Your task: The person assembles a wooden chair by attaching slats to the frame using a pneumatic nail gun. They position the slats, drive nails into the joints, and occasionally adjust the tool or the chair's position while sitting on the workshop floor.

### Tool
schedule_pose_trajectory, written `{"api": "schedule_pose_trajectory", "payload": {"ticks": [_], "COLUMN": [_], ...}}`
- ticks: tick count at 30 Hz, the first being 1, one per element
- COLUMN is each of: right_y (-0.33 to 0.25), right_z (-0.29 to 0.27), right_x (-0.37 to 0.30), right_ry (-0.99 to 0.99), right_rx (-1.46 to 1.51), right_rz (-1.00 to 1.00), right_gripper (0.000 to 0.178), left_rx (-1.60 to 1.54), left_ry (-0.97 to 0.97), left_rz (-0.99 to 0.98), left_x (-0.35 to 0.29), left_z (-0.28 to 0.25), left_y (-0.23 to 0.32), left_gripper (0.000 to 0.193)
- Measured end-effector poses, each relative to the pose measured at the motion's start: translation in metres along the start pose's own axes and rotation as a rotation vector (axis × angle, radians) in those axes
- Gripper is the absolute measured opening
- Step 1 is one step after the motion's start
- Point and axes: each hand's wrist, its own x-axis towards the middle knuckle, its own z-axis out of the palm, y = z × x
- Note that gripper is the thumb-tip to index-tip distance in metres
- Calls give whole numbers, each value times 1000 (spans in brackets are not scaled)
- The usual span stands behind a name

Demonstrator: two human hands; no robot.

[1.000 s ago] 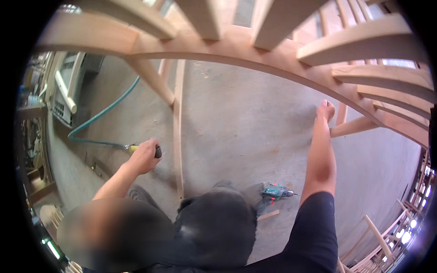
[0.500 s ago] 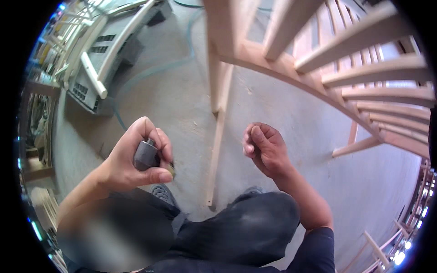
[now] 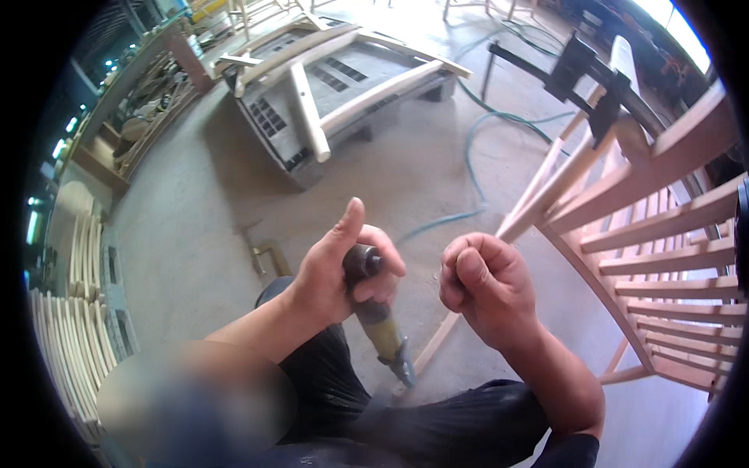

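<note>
My left hand (image 3: 324, 277) is wrapped round a cylindrical hand-held power tool with a dark head and a yellow body (image 3: 382, 334). Its short round tip points up between my fingers, and my thumb stands raised off it. The grey lower end hangs down above my lap. Close by on the right, my right hand (image 3: 495, 296) is closed, with thumb and fingertips pressed together; whatever they hold, if anything, is too small to make out. A slatted wooden chair-like frame (image 3: 573, 277) stands beyond my right forearm, touched by neither hand.
A black clamp (image 3: 577, 74) sits on the wooden frame at the upper right. Ahead, a grey pallet (image 3: 273, 160) bears pale wooden parts. A green hose (image 3: 470, 148) crosses the floor. Stacked wooden strips (image 3: 74, 335) and a wooden shelf (image 3: 97, 168) line the left side.
The view has swung, bringing the pallet and clamp into fuller sight. My left hand has turned the tool so its yellow body shows, and its thumb has lifted. My hands are closer together.
</note>
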Motion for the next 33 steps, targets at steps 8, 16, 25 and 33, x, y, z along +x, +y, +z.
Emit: {"api": "schedule_pose_trajectory", "payload": {"ticks": [8,16,25,33], "right_y": [12,16,19,19], "right_z": [32,27,21,21], "right_x": [-1,-6,-8,-6], "right_ry": [-24,-11,34,23], "right_rx": [-125,-181,-160,-114], "right_rz": [-42,-36,-10,-21], "right_gripper": [24,28,26,21], "left_rx": [-238,-278,-280,-260], "left_ry": [-338,-342,-296,-223], "left_rz": [102,161,137,122], "left_x": [-12,-11,-6,-3], "left_z": [-7,-9,-12,-11], "left_y": [8,3,0,-3], "left_gripper": [63,63,62,61]}}
